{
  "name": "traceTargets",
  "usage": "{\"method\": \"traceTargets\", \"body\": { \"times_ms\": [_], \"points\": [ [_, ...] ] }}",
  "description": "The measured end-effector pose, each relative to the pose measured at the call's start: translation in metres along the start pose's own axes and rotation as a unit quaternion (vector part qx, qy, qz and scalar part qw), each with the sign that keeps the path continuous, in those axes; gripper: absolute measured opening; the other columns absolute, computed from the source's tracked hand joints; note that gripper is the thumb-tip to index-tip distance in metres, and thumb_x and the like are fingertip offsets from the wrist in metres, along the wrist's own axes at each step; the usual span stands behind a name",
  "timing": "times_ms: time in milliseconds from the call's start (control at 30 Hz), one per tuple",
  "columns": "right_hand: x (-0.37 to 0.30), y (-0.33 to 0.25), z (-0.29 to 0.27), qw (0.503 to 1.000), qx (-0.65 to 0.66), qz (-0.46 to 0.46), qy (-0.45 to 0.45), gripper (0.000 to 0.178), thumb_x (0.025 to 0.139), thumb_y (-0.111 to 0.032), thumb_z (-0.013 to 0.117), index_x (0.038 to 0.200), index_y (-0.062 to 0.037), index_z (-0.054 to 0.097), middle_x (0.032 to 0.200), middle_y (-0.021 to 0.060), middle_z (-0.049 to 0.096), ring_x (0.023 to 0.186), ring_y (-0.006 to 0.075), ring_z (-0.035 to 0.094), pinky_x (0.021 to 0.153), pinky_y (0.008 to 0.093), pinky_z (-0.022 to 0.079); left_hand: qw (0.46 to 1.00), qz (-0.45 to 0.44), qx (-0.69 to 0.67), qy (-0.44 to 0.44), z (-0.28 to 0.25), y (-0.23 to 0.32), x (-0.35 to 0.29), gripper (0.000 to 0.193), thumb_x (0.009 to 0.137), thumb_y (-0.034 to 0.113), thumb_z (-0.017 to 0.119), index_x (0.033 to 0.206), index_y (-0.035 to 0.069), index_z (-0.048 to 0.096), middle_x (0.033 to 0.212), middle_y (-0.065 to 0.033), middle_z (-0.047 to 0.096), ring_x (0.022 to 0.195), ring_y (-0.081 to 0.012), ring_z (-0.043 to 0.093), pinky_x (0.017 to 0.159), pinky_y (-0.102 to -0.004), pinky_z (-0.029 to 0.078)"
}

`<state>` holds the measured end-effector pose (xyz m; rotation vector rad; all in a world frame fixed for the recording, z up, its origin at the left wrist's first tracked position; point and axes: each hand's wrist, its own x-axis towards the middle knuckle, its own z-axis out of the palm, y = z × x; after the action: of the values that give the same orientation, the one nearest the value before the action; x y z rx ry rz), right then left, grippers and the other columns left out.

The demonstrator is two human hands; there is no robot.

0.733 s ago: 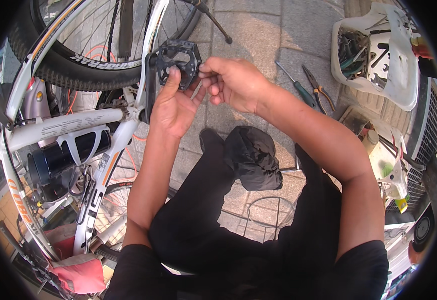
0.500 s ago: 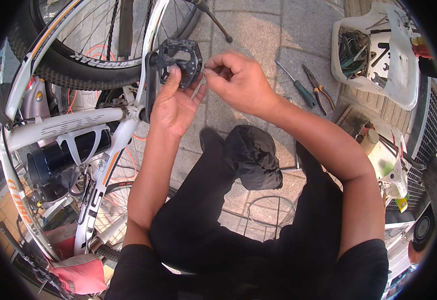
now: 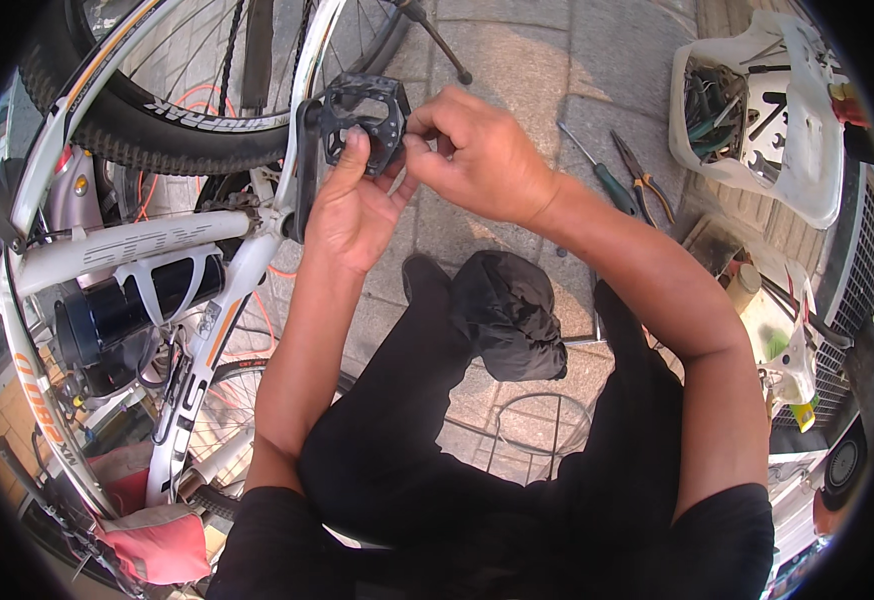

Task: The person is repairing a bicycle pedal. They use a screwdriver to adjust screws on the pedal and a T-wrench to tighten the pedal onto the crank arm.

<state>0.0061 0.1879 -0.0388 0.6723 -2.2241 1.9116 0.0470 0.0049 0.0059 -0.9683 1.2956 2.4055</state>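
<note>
Knees in black trousers (image 3: 427, 440) are filling the near part of the view, the person crouching over grey paving (image 3: 517, 70). A wire ring (image 3: 542, 435) is lying on the paving between the legs. Both bare forearms are reaching away from the body toward a black bicycle pedal (image 3: 362, 122) at far centre.

Left hand (image 3: 349, 205) is wrapping around the near side of the pedal, thumb pressing on its face, fingers curled loosely behind; it is gripping the pedal. Right hand (image 3: 477, 155) is pinching at the pedal's right end, thumb and forefinger closed together; whether anything small is sitting between the fingertips cannot be told.

The pedal is sitting on a black crank arm (image 3: 304, 170) of a white bicycle frame (image 3: 127, 250) at left. A black bottle (image 3: 122, 315) is resting in a white cage on the frame. A tyre (image 3: 172, 125) is running across the far left.

Right of the hands, a green-handled screwdriver (image 3: 602, 175) and orange-handled pliers (image 3: 645, 182) are lying on the paving side by side. At far right, a white tub of tools (image 3: 792, 140) is standing.
</note>
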Motion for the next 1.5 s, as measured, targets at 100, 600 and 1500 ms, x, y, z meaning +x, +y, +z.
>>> {"method": "traceTargets", "body": {
  "times_ms": [100,600,1500],
  "points": [
    [0.004,-0.014,0.002,0.925,0.213,0.311,-0.041,0.011,0.092,-0.01,0.067,0.095,0.0003,0.068,0.083,0.005,0.065,0.067,0.016,0.063,0.057,0.0301,0.051,1.0,0.0,-0.003,-0.004,0.003,0.001,-0.002,0.031,0.097,0.032,0.075,0.122,0.016,0.066,0.121,-0.0026,0.07,0.117,-0.0214,0.061,0.105,-0.0435,0.048],
    [-0.004,0.002,-0.001,0.997,-0.043,-0.059,0.02,0.017,0.085,-0.006,0.077,0.1,-0.0019,0.069,0.089,0.0095,0.065,0.073,0.0239,0.068,0.063,0.0326,0.057,1.0,-0.003,0.0,-0.004,-0.002,0.0,0.0,0.038,0.095,0.037,0.077,0.125,0.018,0.065,0.125,-0.0009,0.067,0.12,-0.0224,0.058,0.104,-0.0438,0.045],
    [-0.103,0.089,-0.074,0.896,-0.196,0.371,-0.144,0.037,0.095,-0.028,0.063,0.119,0.0003,0.064,0.1,0.0209,0.07,0.084,0.036,0.071,0.078,0.0467,0.055,1.0,0.001,-0.022,-0.002,0.0,0.003,-0.001,0.035,0.097,0.038,0.075,0.113,0.009,0.066,0.113,-0.0053,0.071,0.111,-0.0243,0.064,0.095,-0.0434,0.053]
  ]
}}
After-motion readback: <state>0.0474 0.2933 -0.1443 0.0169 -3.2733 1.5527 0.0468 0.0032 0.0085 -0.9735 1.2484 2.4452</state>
